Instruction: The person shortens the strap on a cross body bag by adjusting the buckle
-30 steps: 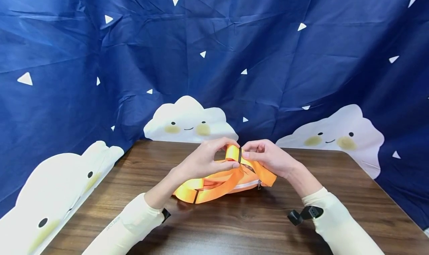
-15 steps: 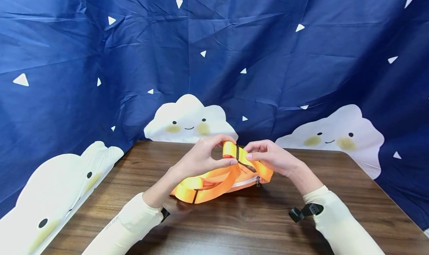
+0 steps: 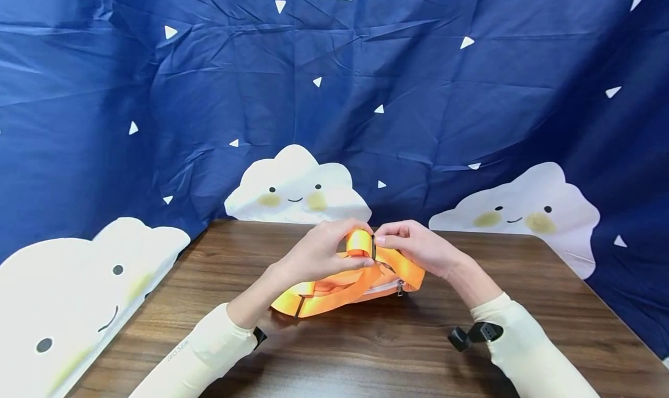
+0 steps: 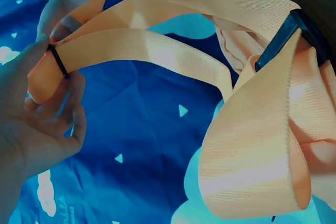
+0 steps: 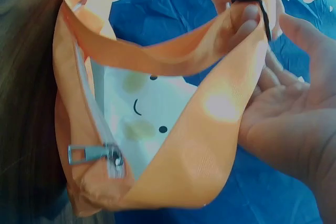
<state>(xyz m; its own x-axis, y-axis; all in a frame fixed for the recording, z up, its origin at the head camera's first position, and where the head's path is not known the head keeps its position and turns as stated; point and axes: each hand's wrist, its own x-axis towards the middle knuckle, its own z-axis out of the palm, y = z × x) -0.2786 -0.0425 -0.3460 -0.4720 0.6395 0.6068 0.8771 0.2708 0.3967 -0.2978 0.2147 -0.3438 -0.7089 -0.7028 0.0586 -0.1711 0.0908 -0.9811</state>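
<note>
An orange zippered bag (image 3: pixel 384 287) lies on the table below both hands, its wide webbing strap (image 4: pixel 152 51) raised in loops. My left hand (image 3: pixel 324 250) holds the folded strap end between thumb and fingers, beside a thin black slider (image 3: pixel 373 248). Just across that slider, my right hand (image 3: pixel 423 247) pinches the strap with thumb and index finger. The right wrist view shows the strap running from the bag's end up to the fingers, and a metal zipper pull (image 5: pixel 92 154). A second black slider (image 4: pixel 281 38) sits on another strap loop, at the bag's left end.
The brown wooden table (image 3: pixel 366 357) extends around the bag. Behind it hangs a blue curtain (image 3: pixel 334 96) with white triangles and smiling clouds. A black band (image 3: pixel 486 331) with a small device is on the right wrist.
My hands have drawn closer together at the slider and sunk slightly. The strap loop has come down a little with them. The head view has shifted slightly toward the left.
</note>
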